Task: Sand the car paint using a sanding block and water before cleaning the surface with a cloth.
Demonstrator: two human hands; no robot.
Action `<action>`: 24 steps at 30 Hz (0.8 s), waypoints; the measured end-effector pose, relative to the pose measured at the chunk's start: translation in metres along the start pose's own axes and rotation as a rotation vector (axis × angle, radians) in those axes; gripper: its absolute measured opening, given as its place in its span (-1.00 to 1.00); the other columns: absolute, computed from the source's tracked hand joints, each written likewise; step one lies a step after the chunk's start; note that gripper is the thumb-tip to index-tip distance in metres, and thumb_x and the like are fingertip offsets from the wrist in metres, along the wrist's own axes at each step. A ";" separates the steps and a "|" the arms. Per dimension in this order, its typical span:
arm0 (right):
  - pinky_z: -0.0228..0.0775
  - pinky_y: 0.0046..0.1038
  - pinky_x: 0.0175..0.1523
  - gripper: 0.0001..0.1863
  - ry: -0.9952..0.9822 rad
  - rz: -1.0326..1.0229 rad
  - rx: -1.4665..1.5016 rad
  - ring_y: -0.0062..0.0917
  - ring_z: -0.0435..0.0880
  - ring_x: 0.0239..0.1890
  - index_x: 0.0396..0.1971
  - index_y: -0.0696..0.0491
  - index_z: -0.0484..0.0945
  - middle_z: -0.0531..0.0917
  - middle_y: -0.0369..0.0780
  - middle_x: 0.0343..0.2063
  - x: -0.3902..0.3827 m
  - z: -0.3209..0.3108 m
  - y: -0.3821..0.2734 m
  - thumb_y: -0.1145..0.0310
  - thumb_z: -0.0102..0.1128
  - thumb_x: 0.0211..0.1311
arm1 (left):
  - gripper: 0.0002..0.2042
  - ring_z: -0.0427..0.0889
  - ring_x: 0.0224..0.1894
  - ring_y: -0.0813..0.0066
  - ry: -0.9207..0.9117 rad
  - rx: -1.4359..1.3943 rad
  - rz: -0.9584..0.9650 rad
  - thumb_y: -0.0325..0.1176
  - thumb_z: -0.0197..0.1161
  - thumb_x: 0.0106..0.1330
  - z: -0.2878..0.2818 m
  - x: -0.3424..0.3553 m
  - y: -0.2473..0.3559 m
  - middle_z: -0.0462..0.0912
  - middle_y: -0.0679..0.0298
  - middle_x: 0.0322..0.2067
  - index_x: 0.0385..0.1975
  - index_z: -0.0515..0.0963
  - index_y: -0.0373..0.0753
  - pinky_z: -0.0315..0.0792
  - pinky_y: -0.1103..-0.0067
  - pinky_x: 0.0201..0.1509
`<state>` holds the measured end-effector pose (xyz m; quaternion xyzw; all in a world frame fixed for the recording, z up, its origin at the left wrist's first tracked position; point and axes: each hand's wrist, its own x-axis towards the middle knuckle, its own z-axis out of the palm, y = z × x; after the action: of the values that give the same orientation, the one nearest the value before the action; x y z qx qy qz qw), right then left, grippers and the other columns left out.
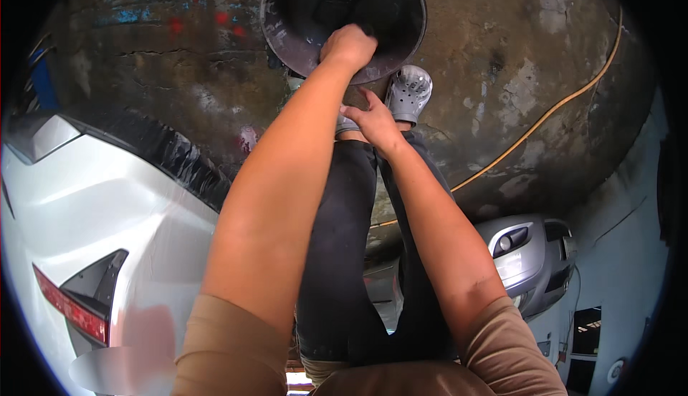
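Note:
A round, dark tub with a pale rim [416, 34] is at the top of the head view. My left hand [349, 47] reaches over its near rim into it. The fingers are curled closed, and whatever they may hold is hidden under the hand. The tub's inside is dark, with darker shapes at its far side that I cannot make out. Below the near rim, my right hand [373, 118] hangs by my shins with thumb and fingers apart, holding nothing. It is nearest to my grey perforated clog [410, 89].
A white car body panel with a red tail light [72, 306] fills the lower left. On the right, a yellow hose [545, 118] runs across the stained, cracked concrete floor [494, 52]. A silver car bumper [530, 253] is behind my right forearm, near a pale wall [623, 274].

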<state>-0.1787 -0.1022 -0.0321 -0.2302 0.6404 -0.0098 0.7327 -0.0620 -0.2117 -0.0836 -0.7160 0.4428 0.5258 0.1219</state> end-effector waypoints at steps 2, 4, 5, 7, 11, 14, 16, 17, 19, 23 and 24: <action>0.48 -0.30 0.11 -0.24 0.065 -0.033 -0.179 -0.23 0.66 0.02 0.31 0.24 0.28 0.60 0.05 0.07 -0.005 -0.031 0.034 0.23 0.37 0.17 | -0.59 0.61 -0.02 -0.15 0.091 -0.085 0.069 -0.06 0.07 0.39 -0.013 -0.040 0.030 0.66 -0.13 -0.14 -0.03 0.62 -0.25 0.46 0.12 0.07; 0.51 -0.32 0.07 -0.28 0.093 -0.089 -0.322 -0.27 0.68 0.01 0.29 0.20 0.29 0.63 0.02 0.03 -0.020 -0.042 0.026 0.26 0.36 0.18 | -0.66 0.60 -0.08 -0.21 0.212 -0.181 0.167 -0.11 0.12 0.40 -0.032 -0.090 0.036 0.66 -0.12 -0.20 0.02 0.61 -0.14 0.46 0.08 0.00; 0.52 -0.33 0.05 -0.32 0.079 -0.144 -0.287 -0.29 0.69 -0.01 0.27 0.18 0.30 0.66 0.00 -0.03 -0.040 -0.035 0.013 0.30 0.34 0.19 | -0.70 0.61 -0.09 -0.18 0.300 -0.167 0.227 -0.21 0.17 0.39 -0.048 -0.120 0.034 0.67 -0.10 -0.20 0.02 0.62 -0.15 0.47 0.12 -0.01; 0.53 -0.34 0.04 -0.37 0.054 -0.224 -0.254 -0.30 0.70 -0.02 0.25 0.15 0.31 0.68 -0.02 -0.08 -0.077 -0.026 -0.023 0.34 0.33 0.20 | -0.74 0.58 -0.08 -0.03 0.429 -0.071 0.307 -0.33 0.19 0.37 -0.068 -0.178 0.030 0.68 0.04 -0.17 0.02 0.63 -0.13 0.46 0.23 0.03; 0.54 -0.40 0.01 -0.17 0.186 -0.469 -0.376 -0.30 0.69 -0.04 0.44 0.02 0.05 0.53 -0.02 0.14 -0.114 -0.034 -0.096 0.45 0.29 0.21 | -0.75 0.46 -0.21 0.04 0.546 -0.191 0.448 -0.50 0.24 0.25 -0.114 -0.303 0.067 0.49 0.12 -0.33 -0.07 0.58 -0.19 0.37 0.24 -0.08; 0.48 -0.35 0.13 0.08 -0.005 -0.430 -0.398 -0.33 0.45 0.25 0.54 -0.12 -0.16 0.08 0.00 0.45 -0.101 -0.032 -0.122 0.43 0.39 0.13 | -0.73 0.45 -0.26 0.06 0.570 -0.322 0.503 -0.56 0.24 0.19 -0.148 -0.380 0.097 0.49 0.12 -0.34 -0.10 0.57 -0.20 0.34 0.30 -0.11; 0.48 -0.39 0.12 0.04 -0.012 -0.713 -0.319 -0.40 0.48 0.21 0.53 -0.09 -0.06 0.07 -0.01 0.45 -0.100 -0.033 -0.134 0.46 0.40 0.12 | -0.72 0.46 -0.24 0.05 0.564 -0.421 0.526 -0.53 0.26 0.20 -0.162 -0.418 0.115 0.51 0.11 -0.29 -0.07 0.57 -0.21 0.35 0.30 -0.09; 0.48 -0.40 0.11 -0.13 0.045 -0.875 -0.458 -0.43 0.58 0.09 0.44 -0.03 0.18 0.33 0.00 0.33 -0.090 -0.048 -0.134 0.50 0.38 0.11 | -0.72 0.46 -0.24 0.05 0.573 -0.443 0.553 -0.53 0.26 0.20 -0.164 -0.425 0.122 0.51 0.11 -0.29 -0.07 0.57 -0.21 0.35 0.30 -0.09; 0.48 -0.41 0.12 -0.28 -0.154 -0.683 -0.102 -0.42 0.61 0.04 0.36 0.04 0.27 0.48 -0.06 0.17 -0.101 -0.052 -0.149 0.46 0.33 0.18 | -0.73 0.51 -0.18 0.07 0.631 -0.495 0.474 -0.50 0.22 0.30 -0.162 -0.431 0.115 0.54 0.12 -0.25 0.00 0.57 -0.24 0.37 0.31 -0.02; 0.44 -0.41 0.14 -0.55 -0.027 -0.548 -0.012 -0.31 0.68 -0.03 0.11 0.12 0.52 0.69 -0.13 -0.09 -0.161 -0.031 -0.189 0.57 0.02 0.17 | -0.65 0.49 -0.14 0.02 0.501 -0.736 0.262 -0.25 0.19 0.41 -0.128 -0.384 0.072 0.53 0.07 -0.16 0.14 0.48 -0.22 0.38 0.25 0.03; 0.42 -0.39 0.15 -0.52 0.166 -0.575 -0.249 -0.24 0.68 0.00 0.05 0.11 0.55 0.68 -0.06 -0.04 -0.177 -0.020 -0.199 0.62 -0.12 0.11 | -0.57 0.50 -0.08 0.07 0.568 -0.659 0.205 -0.12 0.16 0.42 -0.109 -0.364 0.054 0.53 0.07 -0.05 0.18 0.45 -0.22 0.38 0.27 0.08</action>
<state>-0.1734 -0.2316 0.2012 -0.4880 0.6030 -0.1566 0.6114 -0.0530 -0.1292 0.2909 -0.7850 0.3362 0.4306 -0.2920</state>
